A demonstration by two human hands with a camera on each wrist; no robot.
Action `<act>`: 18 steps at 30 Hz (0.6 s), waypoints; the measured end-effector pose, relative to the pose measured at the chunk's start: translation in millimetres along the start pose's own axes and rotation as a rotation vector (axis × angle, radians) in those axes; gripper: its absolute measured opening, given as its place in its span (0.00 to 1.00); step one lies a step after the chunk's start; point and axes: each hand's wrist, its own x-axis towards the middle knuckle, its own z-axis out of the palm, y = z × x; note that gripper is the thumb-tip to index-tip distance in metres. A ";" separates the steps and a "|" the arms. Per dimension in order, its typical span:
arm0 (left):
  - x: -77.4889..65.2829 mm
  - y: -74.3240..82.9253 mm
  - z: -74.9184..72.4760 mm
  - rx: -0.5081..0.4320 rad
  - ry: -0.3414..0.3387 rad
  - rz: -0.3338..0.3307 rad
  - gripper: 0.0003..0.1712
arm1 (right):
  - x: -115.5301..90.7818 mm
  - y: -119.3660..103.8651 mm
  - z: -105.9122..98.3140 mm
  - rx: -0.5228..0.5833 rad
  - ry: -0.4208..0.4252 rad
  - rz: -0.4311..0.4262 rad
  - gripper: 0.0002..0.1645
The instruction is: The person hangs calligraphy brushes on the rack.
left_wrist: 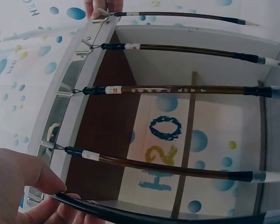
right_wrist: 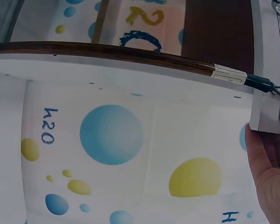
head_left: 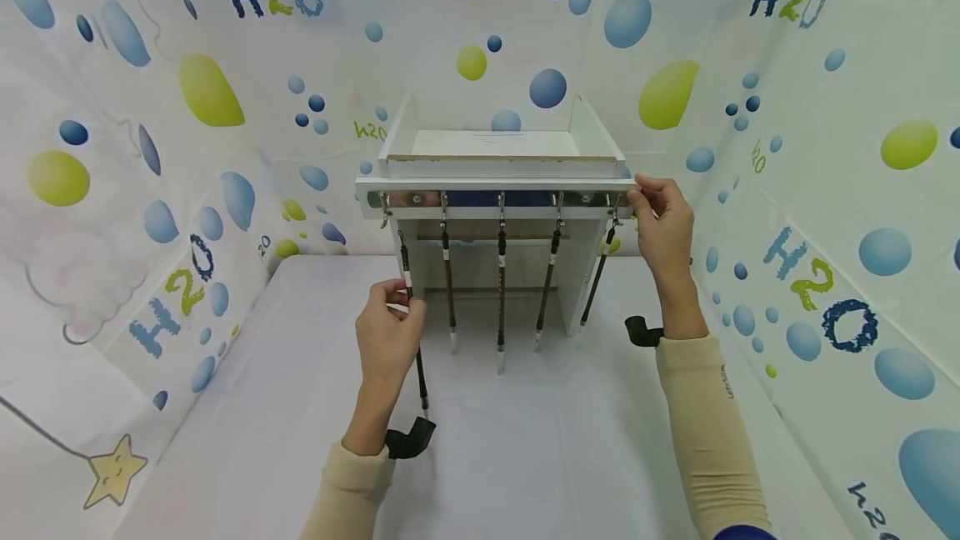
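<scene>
My left hand (head_left: 388,327) pinches a dark calligraphy brush (head_left: 422,373) by its upper handle, bristle end down. The top of this brush is close below the leftmost hook (head_left: 385,207); whether its loop is on that hook I cannot tell. With thumb and fingers, my right hand (head_left: 662,219) grips the right end of the white hook rail (head_left: 630,186). From the other hooks hang several more brushes, among them a middle brush (left_wrist: 177,90) and a right-hand brush (right_wrist: 130,56), each with a white label near its top.
The rail runs along the front of a white stand (head_left: 592,265) with a tray top (head_left: 495,142). It stands on a white surface (head_left: 525,448), before walls printed with blue and green drops. A black wrist-camera mount (head_left: 643,332) sits at my right wrist.
</scene>
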 end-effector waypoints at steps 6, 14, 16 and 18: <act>6.8 1.1 -5.5 -0.004 0.048 -0.020 0.18 | -0.1 0.4 0.1 -0.001 -0.003 -0.005 0.19; 10.5 3.4 -9.4 0.009 0.070 -0.028 0.17 | -0.5 0.1 -0.5 0.004 -0.006 -0.011 0.19; 11.2 3.1 -9.7 0.009 0.070 -0.032 0.17 | -0.7 0.0 -0.5 0.004 -0.006 -0.008 0.19; 12.3 2.3 -9.9 0.011 0.070 -0.033 0.18 | -0.7 0.1 -0.5 0.004 -0.006 -0.008 0.19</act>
